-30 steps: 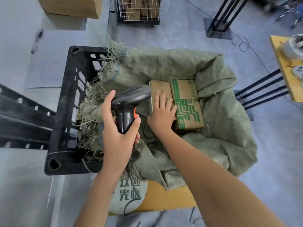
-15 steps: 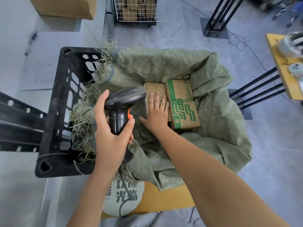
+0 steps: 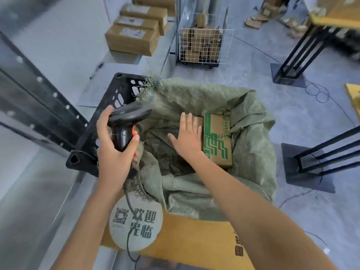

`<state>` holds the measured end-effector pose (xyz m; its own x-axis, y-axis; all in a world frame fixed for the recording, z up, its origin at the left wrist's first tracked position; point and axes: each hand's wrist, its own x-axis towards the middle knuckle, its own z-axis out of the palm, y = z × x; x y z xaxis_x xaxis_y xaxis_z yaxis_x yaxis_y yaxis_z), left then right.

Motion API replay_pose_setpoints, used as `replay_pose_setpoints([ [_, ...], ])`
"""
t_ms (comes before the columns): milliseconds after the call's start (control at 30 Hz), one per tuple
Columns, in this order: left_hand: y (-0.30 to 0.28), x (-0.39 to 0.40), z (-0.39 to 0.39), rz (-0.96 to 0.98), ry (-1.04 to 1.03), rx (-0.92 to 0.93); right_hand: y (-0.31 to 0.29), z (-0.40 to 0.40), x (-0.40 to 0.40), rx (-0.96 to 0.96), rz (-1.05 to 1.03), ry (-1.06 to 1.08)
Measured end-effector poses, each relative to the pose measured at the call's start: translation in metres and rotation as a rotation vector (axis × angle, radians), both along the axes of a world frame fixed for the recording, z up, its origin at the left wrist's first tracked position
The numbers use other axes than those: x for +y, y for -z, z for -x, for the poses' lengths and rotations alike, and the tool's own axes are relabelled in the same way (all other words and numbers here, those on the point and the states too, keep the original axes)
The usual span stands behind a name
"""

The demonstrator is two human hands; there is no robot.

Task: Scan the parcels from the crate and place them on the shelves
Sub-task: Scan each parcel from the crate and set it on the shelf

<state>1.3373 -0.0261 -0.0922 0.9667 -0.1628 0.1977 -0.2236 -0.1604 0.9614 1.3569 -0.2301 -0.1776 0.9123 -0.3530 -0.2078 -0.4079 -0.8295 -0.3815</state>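
A black plastic crate [image 3: 109,112] lined with a green woven sack [image 3: 253,145] stands in front of me. Inside lie two parcels side by side: a plain brown box [image 3: 199,120], mostly covered by my hand, and a brown box with green print [image 3: 217,140] to its right. My left hand [image 3: 115,151] grips the black barcode scanner [image 3: 126,121] by its handle, above the crate's left side. Resting flat on the plain brown box, my right hand [image 3: 188,138] has its fingers straight and spread.
Grey metal shelving [image 3: 39,106] runs along the left, with cardboard boxes [image 3: 134,38] on a shelf farther back. A white wire cart [image 3: 202,45] full of parcels stands behind the crate. Black metal frames [image 3: 321,152] stand at the right. A yellow board [image 3: 185,240] and round sign [image 3: 136,221] lie below.
The camera has tilted up, showing the shelf boxes and wire cart. My right hand has opened wider on the plain box. The scanner has shifted left, away from the parcels.
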Motion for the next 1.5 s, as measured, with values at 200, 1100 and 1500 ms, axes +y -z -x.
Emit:
replay_pose_setpoints([
  [200,-0.025,0.027,0.070,-0.070,-0.287,-0.108,-0.056,0.035,0.026,-0.245,0.044,-0.265],
  [1100,-0.085,0.261,0.587,-0.352,-1.604,-0.184,-0.144,0.405,0.455,-0.392,-0.225,-1.694],
  [1500,-0.070,0.313,0.797,-0.376,-1.933,-0.069,-0.117,0.643,0.573,-0.264,-0.255,-2.005],
])
